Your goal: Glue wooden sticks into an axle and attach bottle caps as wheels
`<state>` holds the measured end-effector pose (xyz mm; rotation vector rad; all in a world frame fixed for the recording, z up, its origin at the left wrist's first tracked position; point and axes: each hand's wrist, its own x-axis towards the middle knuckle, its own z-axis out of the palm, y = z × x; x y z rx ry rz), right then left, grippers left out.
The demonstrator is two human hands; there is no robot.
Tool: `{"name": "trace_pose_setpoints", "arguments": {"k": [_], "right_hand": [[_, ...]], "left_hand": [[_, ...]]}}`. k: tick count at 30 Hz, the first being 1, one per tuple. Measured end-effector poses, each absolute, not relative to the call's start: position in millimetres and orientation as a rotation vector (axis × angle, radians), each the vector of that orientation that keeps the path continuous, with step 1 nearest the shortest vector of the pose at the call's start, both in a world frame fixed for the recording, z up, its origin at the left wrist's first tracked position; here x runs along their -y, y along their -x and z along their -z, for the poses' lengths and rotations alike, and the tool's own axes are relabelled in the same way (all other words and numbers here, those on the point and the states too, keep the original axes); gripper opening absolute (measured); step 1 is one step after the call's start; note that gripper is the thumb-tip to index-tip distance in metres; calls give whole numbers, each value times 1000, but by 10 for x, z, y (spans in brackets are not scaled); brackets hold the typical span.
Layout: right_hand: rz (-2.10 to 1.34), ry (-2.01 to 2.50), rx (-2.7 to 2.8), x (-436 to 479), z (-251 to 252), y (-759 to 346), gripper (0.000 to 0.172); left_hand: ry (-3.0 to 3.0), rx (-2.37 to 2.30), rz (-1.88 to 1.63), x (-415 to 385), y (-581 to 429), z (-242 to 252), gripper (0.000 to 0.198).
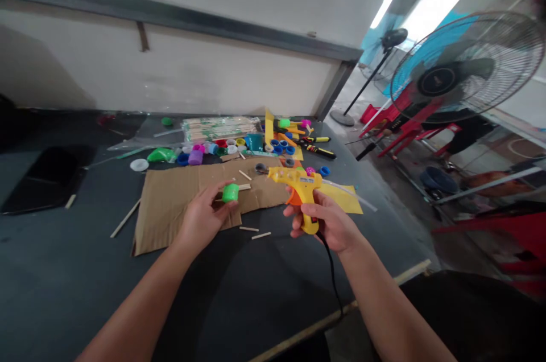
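Observation:
My left hand pinches a green bottle cap with a short wooden stick at its side, just above a sheet of brown cardboard. My right hand grips a yellow glue gun by its handle, nozzle pointing left toward the cap, a small gap between them. Its black cord trails down toward me. Short wooden sticks lie on the dark table between my hands.
Several coloured bottle caps, a pack of sticks, yellow paper and cutters lie behind the cardboard. A black tray sits at left. A standing fan and red chairs are at right.

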<state>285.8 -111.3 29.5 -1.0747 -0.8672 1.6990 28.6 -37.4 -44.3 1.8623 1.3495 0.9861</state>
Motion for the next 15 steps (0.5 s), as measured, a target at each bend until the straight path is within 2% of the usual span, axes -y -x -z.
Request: {"name": "trace_pose_setpoints", "arguments": {"k": [6, 10, 15], "right_hand": [[-1788, 853, 949, 789, -337, -2491, 33], [-1752, 1026, 972, 718, -143, -2381, 22], [-1630, 1213, 1073, 738, 20, -2381, 25]], "left_hand": [[-1703, -1299, -1088, 362, -271, 454, 42], [-1632, -1328, -1123, 370, -240, 426, 43], [-1731, -1447, -1165, 375, -212, 396, 36]]}}
